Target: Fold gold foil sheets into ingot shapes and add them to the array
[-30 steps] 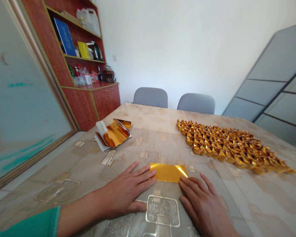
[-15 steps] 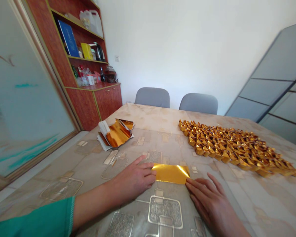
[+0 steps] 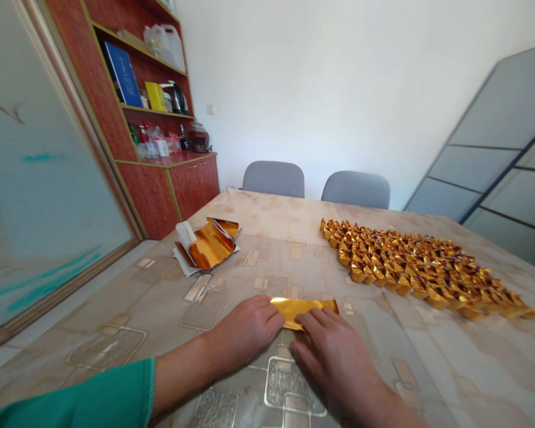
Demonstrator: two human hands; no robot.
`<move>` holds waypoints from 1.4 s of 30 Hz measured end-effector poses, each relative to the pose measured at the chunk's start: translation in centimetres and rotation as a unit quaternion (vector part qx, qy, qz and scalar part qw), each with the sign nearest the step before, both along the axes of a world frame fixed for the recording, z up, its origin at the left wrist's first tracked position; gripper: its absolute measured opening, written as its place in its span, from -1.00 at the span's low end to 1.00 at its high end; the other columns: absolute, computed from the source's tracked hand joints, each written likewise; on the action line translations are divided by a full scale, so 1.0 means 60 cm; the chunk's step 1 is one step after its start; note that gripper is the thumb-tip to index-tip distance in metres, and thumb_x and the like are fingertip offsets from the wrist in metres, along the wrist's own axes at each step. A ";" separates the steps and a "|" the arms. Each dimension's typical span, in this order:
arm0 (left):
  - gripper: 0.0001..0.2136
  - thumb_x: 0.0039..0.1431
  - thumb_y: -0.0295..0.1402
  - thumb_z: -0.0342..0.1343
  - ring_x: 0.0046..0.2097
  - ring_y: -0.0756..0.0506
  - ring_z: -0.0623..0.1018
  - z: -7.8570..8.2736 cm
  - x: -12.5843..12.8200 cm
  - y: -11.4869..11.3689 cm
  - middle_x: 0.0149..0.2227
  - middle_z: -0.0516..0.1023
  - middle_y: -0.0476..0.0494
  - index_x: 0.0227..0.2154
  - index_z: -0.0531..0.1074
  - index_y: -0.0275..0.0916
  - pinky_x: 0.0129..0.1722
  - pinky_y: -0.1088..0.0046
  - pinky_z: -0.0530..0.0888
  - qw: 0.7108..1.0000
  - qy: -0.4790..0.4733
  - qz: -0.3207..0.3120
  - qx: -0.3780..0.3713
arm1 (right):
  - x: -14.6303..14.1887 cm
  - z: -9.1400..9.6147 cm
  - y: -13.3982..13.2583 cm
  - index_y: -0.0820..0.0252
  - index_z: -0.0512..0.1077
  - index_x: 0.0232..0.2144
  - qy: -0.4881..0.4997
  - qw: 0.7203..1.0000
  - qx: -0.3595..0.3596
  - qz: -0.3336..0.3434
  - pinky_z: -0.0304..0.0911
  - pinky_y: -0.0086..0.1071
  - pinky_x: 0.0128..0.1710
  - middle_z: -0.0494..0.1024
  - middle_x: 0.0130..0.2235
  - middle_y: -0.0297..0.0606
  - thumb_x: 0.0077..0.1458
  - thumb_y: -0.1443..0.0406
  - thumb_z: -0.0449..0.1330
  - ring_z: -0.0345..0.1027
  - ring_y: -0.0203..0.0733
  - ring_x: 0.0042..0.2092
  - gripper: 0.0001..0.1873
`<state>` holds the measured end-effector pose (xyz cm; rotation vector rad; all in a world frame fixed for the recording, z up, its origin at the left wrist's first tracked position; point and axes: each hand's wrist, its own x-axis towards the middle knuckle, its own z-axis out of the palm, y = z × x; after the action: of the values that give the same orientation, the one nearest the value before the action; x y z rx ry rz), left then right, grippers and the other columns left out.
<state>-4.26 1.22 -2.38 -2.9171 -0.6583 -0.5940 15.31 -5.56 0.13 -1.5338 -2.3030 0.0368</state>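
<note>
A strip of gold foil (image 3: 304,307) lies on the patterned tablecloth in front of me, its near side looking folded or raised. My left hand (image 3: 247,330) grips its left end with the fingers curled. My right hand (image 3: 332,356) rests over its right part and hides the near edge. Up ahead to the left is a stack of gold foil sheets with white paper (image 3: 207,248). To the right spreads a large mass of folded gold foil ingots (image 3: 417,267), out of reach of both hands' current spot.
The table (image 3: 271,209) has a beige patterned cover. Behind it stand two grey chairs (image 3: 273,179) (image 3: 355,190). A red-brown cabinet with shelves (image 3: 154,190) holds bottles, a kettle and a book. A frosted glass door (image 3: 40,178) stands left; grey panels (image 3: 494,160) lean right.
My right hand has moved left and up onto the foil, and my left hand has closed on its left end. The strip now looks narrower, with its near edge raised or folded.
</note>
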 end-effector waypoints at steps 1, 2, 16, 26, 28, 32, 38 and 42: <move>-0.78 0.30 -0.46 -0.10 -0.34 -0.08 0.49 0.000 0.000 0.001 -0.41 0.51 -0.09 -0.40 0.42 -0.27 -0.22 0.35 0.43 1.000 0.002 0.012 -0.005 | -0.014 -0.004 0.008 0.14 0.43 -0.37 -0.010 1.000 -0.006 -0.005 0.23 -0.30 -0.25 0.53 -0.31 -0.28 0.09 0.36 0.21 0.39 -0.11 -0.23 -0.97; -0.77 0.31 -0.46 -0.10 -0.35 -0.08 0.48 0.000 0.000 0.001 -0.43 0.50 -0.09 -0.42 0.41 -0.27 -0.27 0.36 0.43 1.000 0.002 0.025 -0.010 | -0.024 -0.009 0.015 0.15 0.43 -0.37 -0.026 1.000 0.002 -0.007 0.23 -0.30 -0.26 0.53 -0.30 -0.26 0.09 0.35 0.22 0.40 -0.09 -0.23 -0.98; -0.66 0.39 -0.33 -0.21 -0.25 -0.05 0.51 0.002 -0.025 0.011 -0.28 0.56 -0.09 -0.25 0.49 -0.22 -0.19 0.40 0.43 0.998 -0.019 -0.010 -0.063 | -0.028 -0.038 0.030 0.12 0.37 -0.43 -0.140 0.985 0.102 0.009 0.10 -0.31 -0.41 0.47 -0.40 -0.29 0.10 0.42 0.23 0.35 -0.11 -0.35 -0.86; -0.86 0.26 -0.34 0.00 -0.26 -0.09 0.45 0.020 -0.025 -0.015 -0.33 0.50 -0.08 -0.26 0.43 -0.23 -0.28 0.40 0.37 0.987 -0.055 0.025 -0.148 | -0.019 -0.036 0.004 0.13 0.38 -0.43 -0.012 0.998 0.047 0.038 0.09 -0.36 -0.38 0.46 -0.37 -0.30 0.11 0.44 0.15 0.31 -0.16 -0.33 -0.87; -0.93 0.19 -0.39 0.07 -0.23 -0.11 0.43 0.023 -0.022 -0.015 -0.31 0.49 -0.08 -0.31 0.43 -0.23 -0.24 0.37 0.36 0.983 -0.054 0.037 -0.170 | -0.018 -0.031 0.001 0.15 0.38 -0.42 0.025 0.999 0.018 0.035 0.11 -0.36 -0.35 0.45 -0.36 -0.28 0.14 0.44 0.10 0.30 -0.17 -0.32 -0.86; -0.93 0.20 -0.42 0.08 -0.17 -0.10 0.41 0.021 -0.020 -0.005 -0.28 0.46 -0.07 -0.37 0.44 -0.23 -0.16 0.35 0.34 0.971 -0.062 0.065 -0.220 | -0.022 -0.023 0.004 0.15 0.38 -0.43 0.045 0.999 -0.018 0.010 0.13 -0.34 -0.30 0.45 -0.35 -0.25 0.15 0.40 0.10 0.31 -0.14 -0.29 -0.87; -0.93 0.18 -0.34 0.14 -0.14 -0.10 0.40 0.017 -0.020 0.011 -0.26 0.44 -0.05 -0.38 0.45 -0.22 -0.13 0.35 0.30 0.959 -0.076 0.088 -0.257 | -0.030 -0.025 0.022 0.16 0.36 -0.51 0.054 0.997 -0.040 -0.025 0.10 -0.36 -0.32 0.45 -0.41 -0.28 0.22 0.33 0.09 0.30 -0.17 -0.33 -0.76; -0.88 0.18 -0.31 0.15 -0.15 -0.10 0.39 0.017 -0.025 0.018 -0.29 0.41 -0.04 -0.41 0.43 -0.23 -0.15 0.36 0.29 0.959 -0.085 0.112 -0.248 | -0.031 -0.030 0.029 0.17 0.35 -0.53 0.049 0.997 -0.040 -0.046 0.09 -0.37 -0.34 0.43 -0.43 -0.28 0.20 0.36 0.11 0.30 -0.17 -0.34 -0.76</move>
<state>-5.73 2.32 -1.39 -3.1806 -1.3123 -0.7502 13.44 -3.85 -1.69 -1.6376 -2.1759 0.1785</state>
